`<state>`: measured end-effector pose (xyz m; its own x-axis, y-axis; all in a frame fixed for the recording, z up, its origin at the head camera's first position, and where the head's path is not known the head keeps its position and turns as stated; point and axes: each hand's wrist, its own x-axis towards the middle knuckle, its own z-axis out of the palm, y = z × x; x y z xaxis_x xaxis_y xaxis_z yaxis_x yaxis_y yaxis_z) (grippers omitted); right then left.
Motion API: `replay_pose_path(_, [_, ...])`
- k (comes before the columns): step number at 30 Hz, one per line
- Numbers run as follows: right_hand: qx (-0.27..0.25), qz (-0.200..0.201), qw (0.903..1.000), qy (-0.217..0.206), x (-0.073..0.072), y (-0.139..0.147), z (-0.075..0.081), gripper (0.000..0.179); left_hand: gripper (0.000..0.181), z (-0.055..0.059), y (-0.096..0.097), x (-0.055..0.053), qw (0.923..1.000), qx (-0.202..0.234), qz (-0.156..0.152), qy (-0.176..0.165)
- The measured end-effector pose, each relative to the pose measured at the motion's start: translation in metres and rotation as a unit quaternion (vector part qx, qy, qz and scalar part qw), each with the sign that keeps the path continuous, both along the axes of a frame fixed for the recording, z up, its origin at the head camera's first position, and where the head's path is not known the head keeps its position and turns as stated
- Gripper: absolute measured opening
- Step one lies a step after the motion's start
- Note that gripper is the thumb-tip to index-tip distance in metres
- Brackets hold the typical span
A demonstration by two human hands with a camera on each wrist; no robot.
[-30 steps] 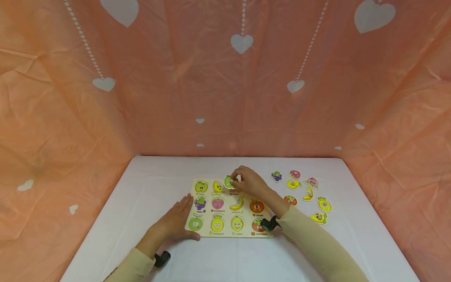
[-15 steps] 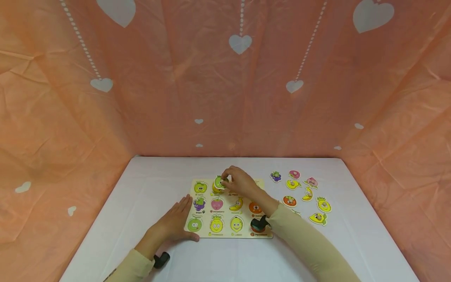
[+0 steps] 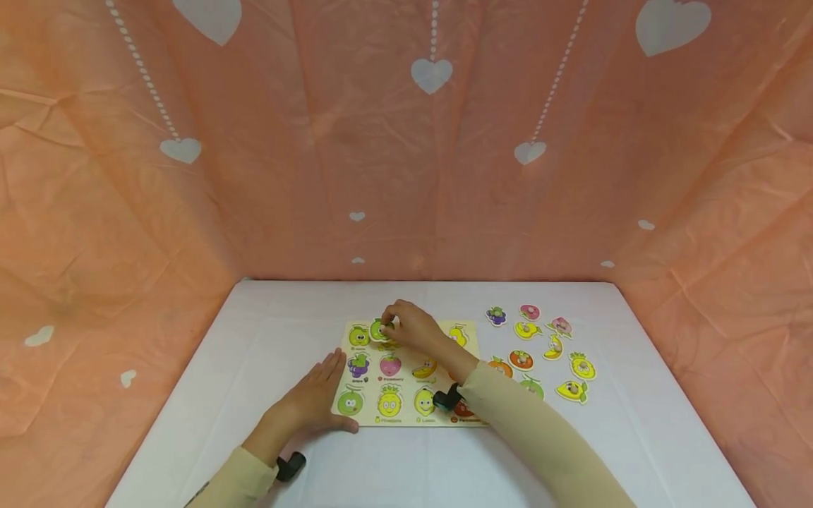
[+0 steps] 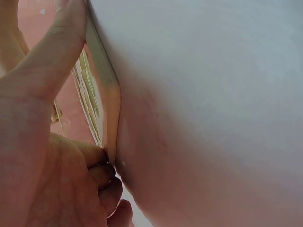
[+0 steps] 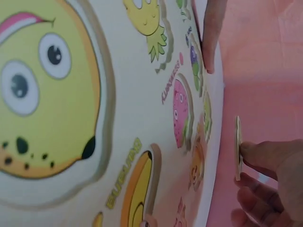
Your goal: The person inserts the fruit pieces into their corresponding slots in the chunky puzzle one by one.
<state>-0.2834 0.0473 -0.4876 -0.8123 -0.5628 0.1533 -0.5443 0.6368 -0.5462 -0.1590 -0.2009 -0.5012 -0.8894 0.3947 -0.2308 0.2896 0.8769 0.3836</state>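
Note:
My right hand (image 3: pixel 413 329) pinches a green apple puzzle piece (image 3: pixel 380 330) over the top row of a wooden fruit puzzle board (image 3: pixel 408 385), just right of the printed apple. Seen edge-on in the right wrist view, the thin piece (image 5: pixel 237 153) is raised off the board between thumb and fingers. My left hand (image 3: pixel 312 396) lies at the board's lower left corner, fingers stretched along its left side, thumb at the front edge. The left wrist view has the board's edge (image 4: pixel 112 111) between that thumb and the fingers. The right hand hides part of the top row.
Right of the board, several knobbed fruit pieces lie on the white table, among them a grape (image 3: pixel 497 316), a banana (image 3: pixel 553 347), a pineapple (image 3: pixel 582 366) and a melon (image 3: pixel 532 386). An orange cloth wall (image 3: pixel 419 233) with white hearts rises behind the table.
My right hand has carried the green apple piece leftward along the board's top row, from the third picture towards the first. The left hand has stayed at the board's corner.

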Motion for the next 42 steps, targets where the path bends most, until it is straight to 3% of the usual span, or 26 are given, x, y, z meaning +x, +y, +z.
replay_pose_path(9, [-0.001, 0.008, 0.9996, -0.028, -0.004, -0.013, -0.005, 0.010, 0.139, 0.002, 0.001, 0.003, 1.0000, 0.001, 0.000, -0.006])
replay_pose_path(26, [-0.002, 0.003, 0.9998, -0.021, -0.006, -0.032, -0.010, 0.008, 0.138, 0.002, 0.000, 0.002, 0.9999, 0.011, -0.011, 0.001])
replay_pose_path(42, [0.054, -0.017, 0.9984, 0.000, -0.011, -0.045, -0.014, 0.013, 0.139, 0.005, 0.001, -0.001, 0.9999, -0.001, -0.012, -0.004])
